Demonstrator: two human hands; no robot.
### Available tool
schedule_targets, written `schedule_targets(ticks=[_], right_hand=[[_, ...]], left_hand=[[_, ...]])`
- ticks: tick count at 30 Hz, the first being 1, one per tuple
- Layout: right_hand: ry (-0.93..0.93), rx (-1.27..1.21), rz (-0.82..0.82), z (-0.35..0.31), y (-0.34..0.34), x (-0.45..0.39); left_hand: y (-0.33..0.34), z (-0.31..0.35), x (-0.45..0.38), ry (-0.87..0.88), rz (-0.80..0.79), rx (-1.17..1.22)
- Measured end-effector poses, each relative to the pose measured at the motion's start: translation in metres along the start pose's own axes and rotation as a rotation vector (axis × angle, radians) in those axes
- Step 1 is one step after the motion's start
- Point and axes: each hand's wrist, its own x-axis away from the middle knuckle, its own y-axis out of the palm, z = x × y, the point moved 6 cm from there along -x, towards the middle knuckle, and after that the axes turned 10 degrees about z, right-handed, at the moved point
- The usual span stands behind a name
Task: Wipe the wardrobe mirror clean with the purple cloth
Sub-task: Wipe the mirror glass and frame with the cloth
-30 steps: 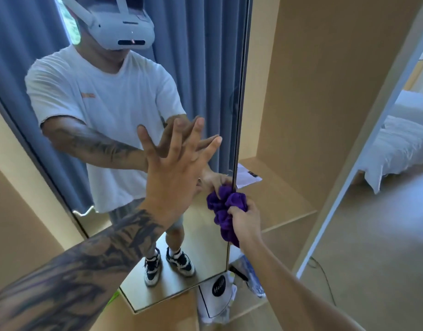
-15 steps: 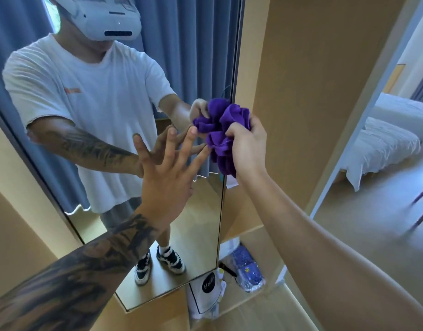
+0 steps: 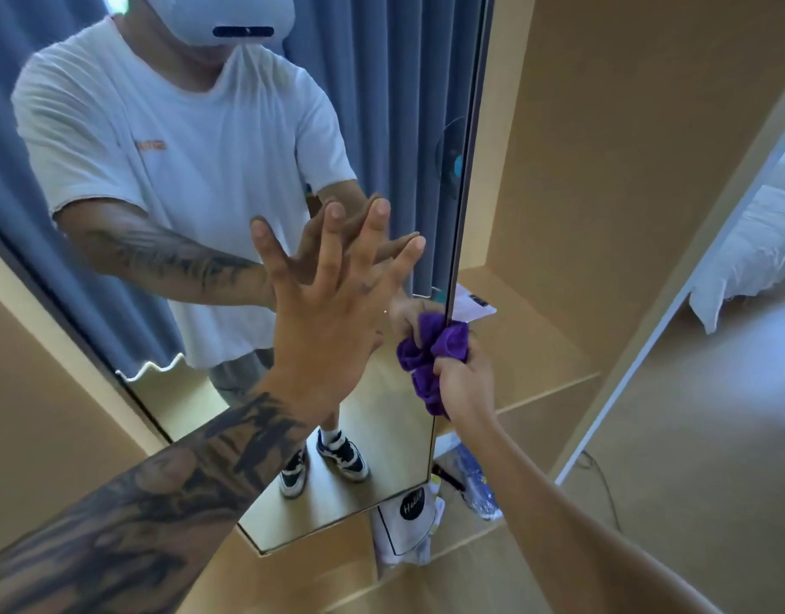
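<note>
The tall wardrobe mirror (image 3: 381,418) fills the left and middle of the head view and reflects a person in a white shirt. My left hand (image 3: 333,303) presses flat against the glass with its fingers spread. My right hand (image 3: 463,378) grips the bunched purple cloth (image 3: 448,343) and holds it against the mirror's right edge, about halfway down. Part of the cloth hangs below my fist.
Right of the mirror is an open wooden wardrobe with a shelf (image 3: 541,347) holding a white paper (image 3: 470,303). Bags (image 3: 408,520) and a blue packet (image 3: 477,485) lie on the wardrobe floor. A bed with white bedding (image 3: 754,245) shows at far right.
My right hand swept the cloth up the mirror's right edge, then back down to mid height. My left hand stayed pressed on the glass.
</note>
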Motion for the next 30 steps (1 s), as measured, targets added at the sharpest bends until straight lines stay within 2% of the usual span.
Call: schedule_targets(ticks=[4,8,12,15,18,22,26,30], right_hand=[[0.08,0.008,-0.007,0.012,-0.003,0.003],[0.067,0.025,0.008,-0.012,-0.006,0.008],[-0.086,0.006,-0.019,-0.069,0.002,0.008],[-0.266,-0.006,0.05,-0.129,0.007,0.003],[-0.353,0.047,0.094,-0.161,0.011,-0.003],[-0.378,0.071,0.119,-0.15,0.012,0.0],[-0.256,0.014,0.101,-0.096,0.007,0.007],[-0.196,0.074,0.087,-0.048,0.004,0.008]], left_hand=[[0.0,-0.002,0.0,0.014,-0.024,-0.009],[-0.003,0.0,0.0,0.02,-0.014,-0.012],[-0.004,-0.003,0.0,0.006,0.063,-0.032],[-0.005,-0.001,0.001,0.029,0.066,-0.043],[-0.002,-0.002,0.001,0.028,0.1,0.009],[0.002,-0.006,0.0,0.007,0.126,0.04],[-0.001,-0.001,0.001,0.012,0.061,-0.012],[-0.004,-0.001,-0.001,0.009,-0.017,0.017]])
